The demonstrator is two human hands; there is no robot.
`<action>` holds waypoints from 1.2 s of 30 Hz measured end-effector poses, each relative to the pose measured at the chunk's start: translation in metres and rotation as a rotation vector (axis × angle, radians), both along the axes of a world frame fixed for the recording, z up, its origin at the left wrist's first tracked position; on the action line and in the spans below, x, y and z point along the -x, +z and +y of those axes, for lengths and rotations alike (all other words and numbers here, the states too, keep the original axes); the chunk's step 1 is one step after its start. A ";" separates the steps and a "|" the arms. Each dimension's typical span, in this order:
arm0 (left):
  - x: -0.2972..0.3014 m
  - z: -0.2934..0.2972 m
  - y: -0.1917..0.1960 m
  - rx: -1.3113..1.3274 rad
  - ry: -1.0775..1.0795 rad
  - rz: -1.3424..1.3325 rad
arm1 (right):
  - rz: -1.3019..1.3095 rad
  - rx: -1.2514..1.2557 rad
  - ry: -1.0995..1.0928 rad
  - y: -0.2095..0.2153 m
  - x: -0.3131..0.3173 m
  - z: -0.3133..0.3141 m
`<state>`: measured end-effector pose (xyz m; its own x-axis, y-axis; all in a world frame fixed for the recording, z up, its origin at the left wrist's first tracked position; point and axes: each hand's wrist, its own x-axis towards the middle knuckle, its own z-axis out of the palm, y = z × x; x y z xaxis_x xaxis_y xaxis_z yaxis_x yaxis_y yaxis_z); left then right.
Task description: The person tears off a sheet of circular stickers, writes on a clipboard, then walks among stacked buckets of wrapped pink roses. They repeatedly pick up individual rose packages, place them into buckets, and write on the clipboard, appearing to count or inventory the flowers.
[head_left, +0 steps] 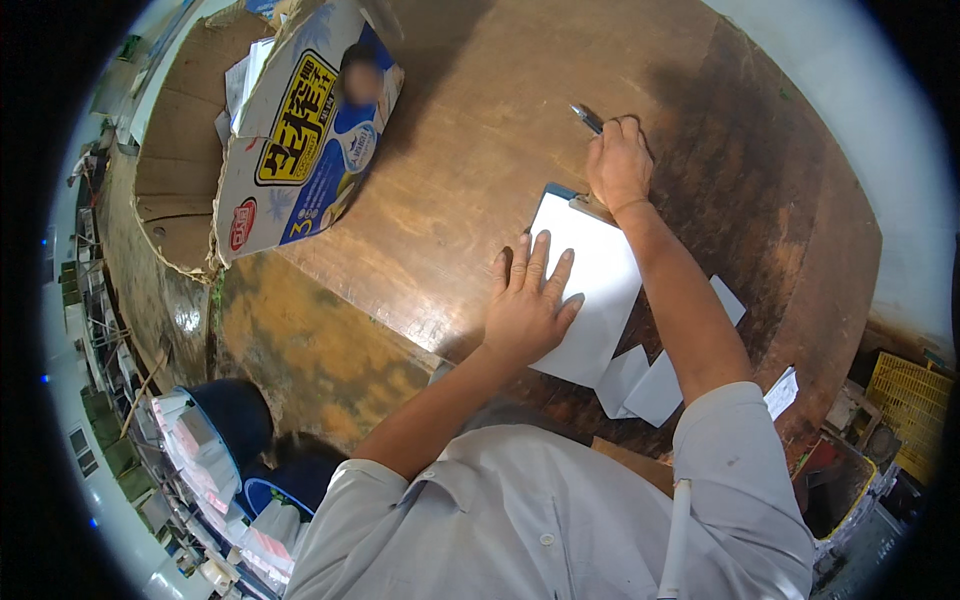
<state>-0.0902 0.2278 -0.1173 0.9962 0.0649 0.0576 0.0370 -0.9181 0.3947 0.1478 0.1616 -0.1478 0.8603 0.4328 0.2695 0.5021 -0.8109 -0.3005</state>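
Note:
A sheet of white paper (598,270) lies on a dark blue clipboard (562,189) whose top edge shows. Flat on the paper, fingers spread, rests my left hand (530,305). Beyond the clipboard's top, my right hand (620,168) is curled low over the table, closed around one end of a dark pen (587,119). The pen's other end points up and to the left. My right forearm crosses the clipboard's right side and hides part of it.
The brown wooden table (470,140) carries a large torn cardboard box (290,140) at the far left, with papers inside. Loose white papers (655,388) lie under and beside my right arm. Dark blue buckets (235,420) stand lower left; a yellow crate (908,405) is at the right.

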 end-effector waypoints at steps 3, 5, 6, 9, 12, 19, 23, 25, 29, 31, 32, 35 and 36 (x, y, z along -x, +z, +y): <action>-0.001 -0.002 -0.005 -0.012 0.010 -0.008 | -0.014 -0.002 -0.009 -0.003 0.000 -0.001; -0.002 -0.003 -0.008 -0.015 0.013 -0.022 | -0.029 -0.004 -0.021 -0.004 0.001 0.000; -0.002 -0.003 -0.010 -0.014 0.014 -0.044 | -0.029 -0.023 -0.024 -0.003 0.002 0.000; -0.002 -0.004 -0.013 -0.043 0.021 -0.052 | -0.001 -0.083 -0.029 0.007 0.006 0.000; -0.001 -0.001 -0.013 -0.048 -0.010 -0.041 | 0.170 -0.245 -0.054 0.031 0.021 -0.009; -0.028 0.071 -0.007 0.076 -0.342 -0.080 | 0.751 -0.841 -0.101 0.079 0.114 -0.087; -0.046 0.087 -0.014 -0.021 -0.452 -0.038 | 0.636 -0.785 -0.026 0.084 0.151 -0.123; -0.050 0.079 -0.018 -0.025 -0.425 -0.056 | 0.644 -1.029 0.047 0.084 0.159 -0.129; -0.059 0.060 -0.024 0.005 -0.386 -0.071 | 0.836 -1.903 0.363 0.082 0.160 -0.126; -0.067 0.058 -0.024 0.003 -0.415 -0.109 | 0.727 -1.763 0.240 0.077 0.156 -0.116; -0.070 0.058 -0.024 0.001 -0.424 -0.126 | 0.639 -1.668 0.077 0.072 0.154 -0.108; -0.082 0.067 -0.019 0.011 -0.494 -0.108 | 0.534 -1.368 0.002 0.053 0.141 -0.075; -0.086 0.069 -0.017 0.019 -0.513 -0.093 | 0.605 -1.413 0.057 0.047 0.136 -0.065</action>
